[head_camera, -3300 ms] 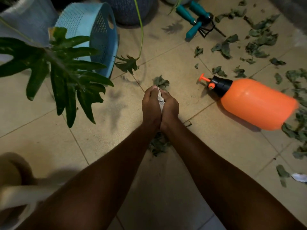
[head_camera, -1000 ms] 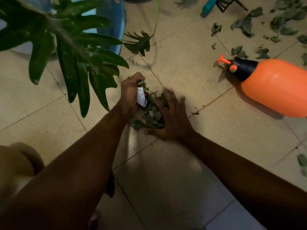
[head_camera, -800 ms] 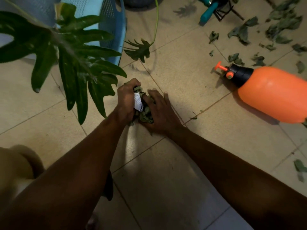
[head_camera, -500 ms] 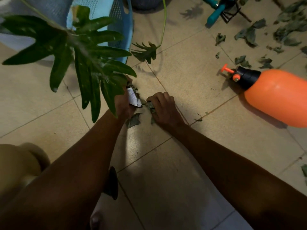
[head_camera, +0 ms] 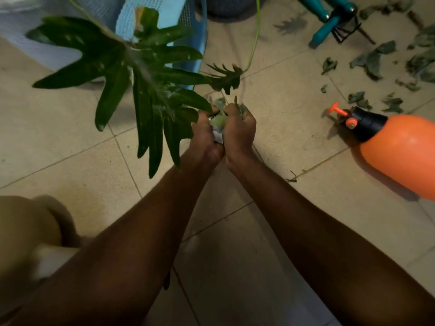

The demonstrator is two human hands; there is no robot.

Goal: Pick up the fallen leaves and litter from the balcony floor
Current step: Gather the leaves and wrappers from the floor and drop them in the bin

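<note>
My left hand (head_camera: 204, 140) and my right hand (head_camera: 239, 132) are pressed together above the tiled floor, cupped around a bundle of dry leaves (head_camera: 220, 120) with a scrap of white paper (head_camera: 217, 137) wedged between the palms. A few leaf tips stick out above the fingers. More fallen leaves (head_camera: 372, 58) lie scattered on the tiles at the upper right. A small twig (head_camera: 293, 177) lies on the grout line right of my right wrist.
An orange spray bottle (head_camera: 400, 151) lies on its side at the right. A light blue basket (head_camera: 162, 22) stands at the back, with a large green plant leaf (head_camera: 141, 74) hanging in front of it. Teal-handled garden tools (head_camera: 329, 22) lie at the top right.
Both hands swept the leaf pile together on the floor, closed around it and lifted it. The tile where the pile lay is now bare.
</note>
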